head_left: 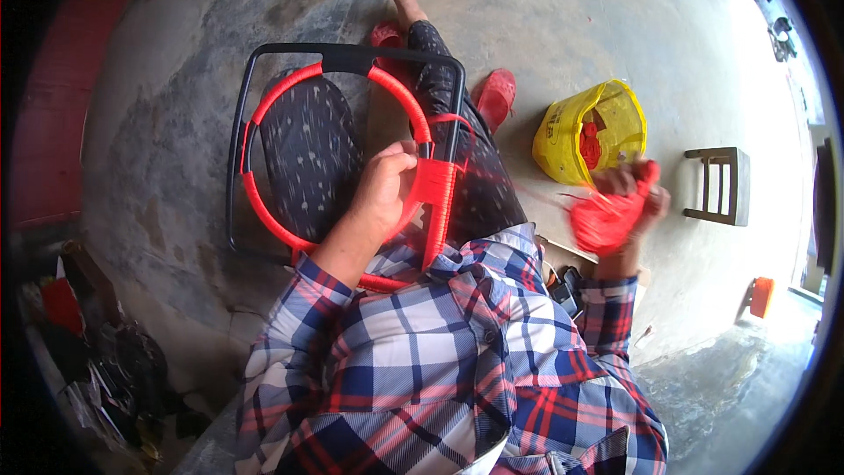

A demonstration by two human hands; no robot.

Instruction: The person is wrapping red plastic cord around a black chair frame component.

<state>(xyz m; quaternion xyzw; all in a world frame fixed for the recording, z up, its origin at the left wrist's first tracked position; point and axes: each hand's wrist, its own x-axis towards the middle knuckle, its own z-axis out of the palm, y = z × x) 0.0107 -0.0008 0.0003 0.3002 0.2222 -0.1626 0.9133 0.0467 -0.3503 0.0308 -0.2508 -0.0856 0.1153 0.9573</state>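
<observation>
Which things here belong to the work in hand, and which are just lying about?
In the work:
Black ringed frame, partly wrapped in red, held in left hand
Red strand bundle, in right hand
Yellow bucket with red material inside, probably

Lying about, it seems:
Red slippers
Stool

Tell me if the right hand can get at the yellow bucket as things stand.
Probably yes: nothing shows between the right hand and the yellow bucket. But the hand holds a red bundle, which may hinder grasping, and the depth is hard to judge.
</observation>
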